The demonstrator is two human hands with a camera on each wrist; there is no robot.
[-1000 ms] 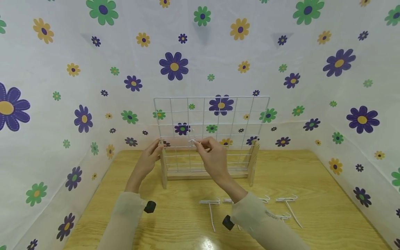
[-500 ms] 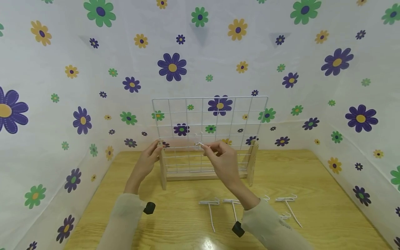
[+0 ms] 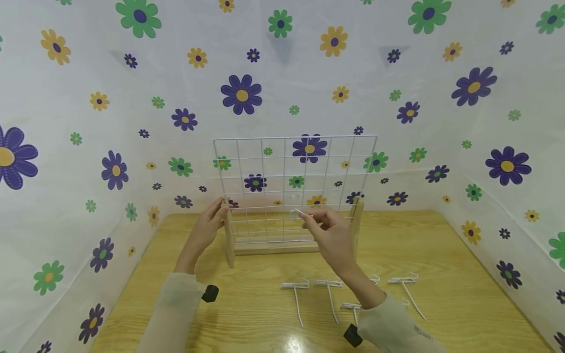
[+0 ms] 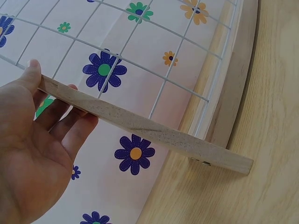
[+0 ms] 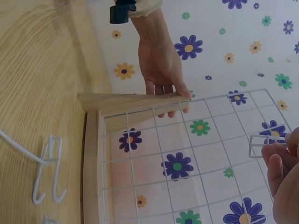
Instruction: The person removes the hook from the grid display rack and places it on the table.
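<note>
A white wire grid panel (image 3: 295, 138) stands upright in a wooden stand on the table. My left hand (image 3: 206, 229) grips the upper end of the stand's left wooden support (image 4: 140, 127), with the thumb on one side and the fingers on the other. In front of the grid, right of its middle, my right hand (image 3: 334, 240) pinches a white wire hook (image 3: 296, 212) between thumb and fingertips. The right wrist view shows the looped wire end of this hook (image 5: 252, 147) close to the grid wires; whether they touch I cannot tell.
Several more white wire hooks (image 3: 295, 285) lie on the wood-grain table (image 3: 247, 314), some partly hidden by the right forearm. A flower-patterned white sheet (image 3: 282, 78) surrounds the table at the back and sides. Black wrist devices (image 3: 211, 293) sit at both cuffs.
My right hand has moved to the right and slightly down along the grid, carrying the wire hook. The left hand keeps its hold on the wooden support.
</note>
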